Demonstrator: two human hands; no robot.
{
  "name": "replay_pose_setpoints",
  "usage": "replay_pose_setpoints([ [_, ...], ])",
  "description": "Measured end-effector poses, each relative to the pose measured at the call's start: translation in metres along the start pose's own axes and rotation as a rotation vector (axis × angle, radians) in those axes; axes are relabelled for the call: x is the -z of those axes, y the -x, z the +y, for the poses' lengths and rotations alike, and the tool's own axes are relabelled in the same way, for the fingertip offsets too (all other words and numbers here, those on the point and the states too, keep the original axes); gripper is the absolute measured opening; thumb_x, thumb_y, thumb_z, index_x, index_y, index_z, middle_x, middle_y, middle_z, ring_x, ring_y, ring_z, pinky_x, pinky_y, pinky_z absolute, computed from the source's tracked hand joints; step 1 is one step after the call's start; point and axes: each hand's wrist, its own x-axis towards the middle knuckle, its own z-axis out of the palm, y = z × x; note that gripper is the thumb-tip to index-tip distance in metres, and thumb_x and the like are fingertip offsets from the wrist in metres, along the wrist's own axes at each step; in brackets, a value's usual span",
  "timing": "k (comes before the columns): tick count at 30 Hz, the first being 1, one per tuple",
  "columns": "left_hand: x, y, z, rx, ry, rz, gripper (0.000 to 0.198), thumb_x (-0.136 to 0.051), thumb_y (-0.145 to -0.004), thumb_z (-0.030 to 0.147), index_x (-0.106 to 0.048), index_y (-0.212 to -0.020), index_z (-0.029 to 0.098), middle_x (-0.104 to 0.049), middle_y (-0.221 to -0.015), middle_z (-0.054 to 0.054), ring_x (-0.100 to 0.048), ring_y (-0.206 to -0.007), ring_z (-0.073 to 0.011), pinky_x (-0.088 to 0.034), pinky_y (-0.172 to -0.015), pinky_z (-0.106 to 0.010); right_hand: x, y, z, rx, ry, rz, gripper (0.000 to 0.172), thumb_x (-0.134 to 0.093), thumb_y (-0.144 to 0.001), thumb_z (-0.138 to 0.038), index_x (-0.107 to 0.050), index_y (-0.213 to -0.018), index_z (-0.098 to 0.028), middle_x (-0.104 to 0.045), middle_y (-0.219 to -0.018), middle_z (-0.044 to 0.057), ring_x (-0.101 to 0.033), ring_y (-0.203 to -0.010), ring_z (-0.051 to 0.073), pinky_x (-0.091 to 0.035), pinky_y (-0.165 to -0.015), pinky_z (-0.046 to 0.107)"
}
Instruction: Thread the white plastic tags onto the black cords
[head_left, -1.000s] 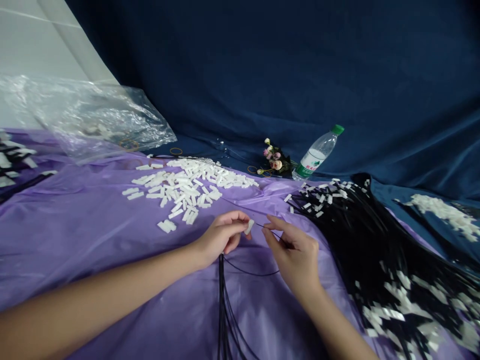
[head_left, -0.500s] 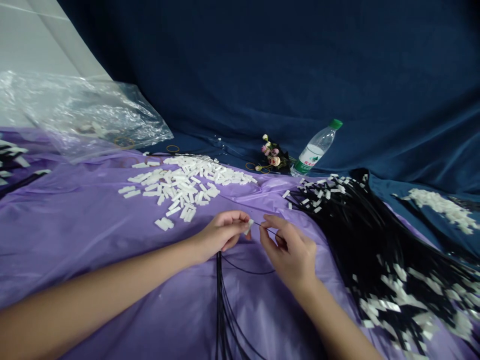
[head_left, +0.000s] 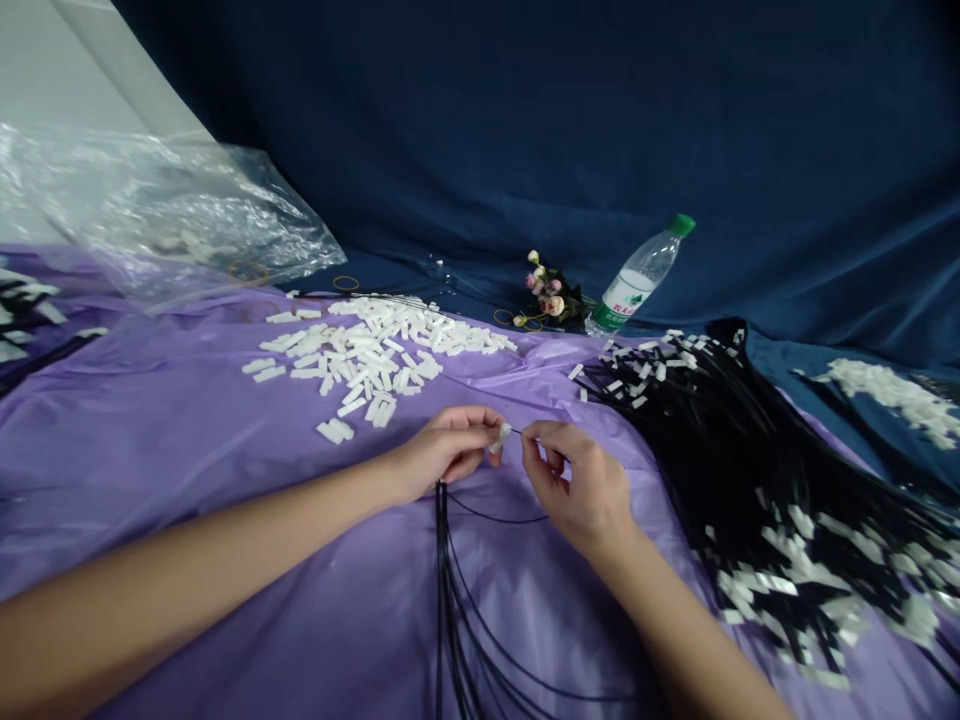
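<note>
My left hand [head_left: 457, 447] is closed, pinching a small white plastic piece [head_left: 501, 436] at its fingertips. Several black cords [head_left: 444, 580] hang down from under the same hand. Just to the right, my right hand [head_left: 576, 478] pinches a thin black cord [head_left: 515, 431], whose end meets the white piece. Whether the cord has entered the piece is too small to tell. Another stretch of cord loops between the two hands below. Beyond my left hand lies a loose pile of white pieces [head_left: 375, 350] on the purple cloth [head_left: 225, 440].
A thick heap of black cords [head_left: 720, 430] with white ends spreads along the right. At the back stand a tilted water bottle [head_left: 637, 280] and artificial flowers [head_left: 546, 290]. A clear plastic bag [head_left: 225, 220] lies back left; more white pieces [head_left: 892, 395] lie far right.
My right hand has moved slightly left, its fingertips now closer to the white piece. Less cord shows between the hands. The view has tilted a little.
</note>
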Motion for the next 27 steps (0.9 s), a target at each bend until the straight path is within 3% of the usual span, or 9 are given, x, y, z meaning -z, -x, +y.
replay_pose_setpoints([
  [4, -0.003, 0.0, 0.001, 0.02, 0.026, 0.028, 0.008, -0.054, -0.076, 0.018, -0.058, -0.081, 0.014, -0.061, -0.06, 0.0, -0.03, -0.031, -0.001, -0.012, -0.033, -0.02, -0.003, 0.002, 0.002, 0.121, 0.043, 0.061, 0.019, -0.053, -0.086, -0.011, -0.052, -0.102, -0.022, -0.068, -0.083, 0.004, -0.064, -0.067, 0.014, -0.048, -0.059, 0.024],
  [20, 0.0, -0.003, 0.0, 0.021, 0.059, -0.008, 0.008, -0.055, -0.073, 0.015, -0.059, -0.08, 0.014, -0.062, -0.06, -0.001, -0.029, -0.03, -0.0011, -0.012, -0.033, -0.021, -0.008, -0.001, -0.007, -0.035, 0.0, 0.055, 0.015, -0.053, -0.087, -0.014, -0.048, -0.099, -0.022, -0.065, -0.082, 0.002, -0.062, -0.063, 0.013, -0.048, -0.056, 0.023],
  [25, 0.0, -0.005, -0.002, -0.032, 0.075, 0.04, 0.005, -0.056, -0.078, 0.019, -0.055, -0.08, 0.015, -0.059, -0.066, 0.0, -0.034, -0.032, -0.0014, -0.015, -0.034, -0.021, 0.014, -0.007, -0.016, 0.054, 0.037, 0.126, 0.024, -0.058, -0.085, -0.014, -0.051, -0.107, -0.021, -0.066, -0.102, 0.01, -0.063, -0.094, 0.022, -0.052, -0.081, 0.038],
  [27, -0.001, -0.006, -0.003, -0.035, 0.076, 0.1, 0.005, -0.055, -0.079, 0.019, -0.053, -0.079, 0.015, -0.058, -0.066, 0.001, -0.033, -0.031, -0.0012, -0.015, -0.034, -0.021, 0.025, -0.007, -0.024, 0.129, -0.051, 0.034, 0.024, -0.056, -0.085, -0.01, -0.053, -0.105, -0.023, -0.067, -0.102, 0.008, -0.063, -0.096, 0.021, -0.051, -0.085, 0.038],
])
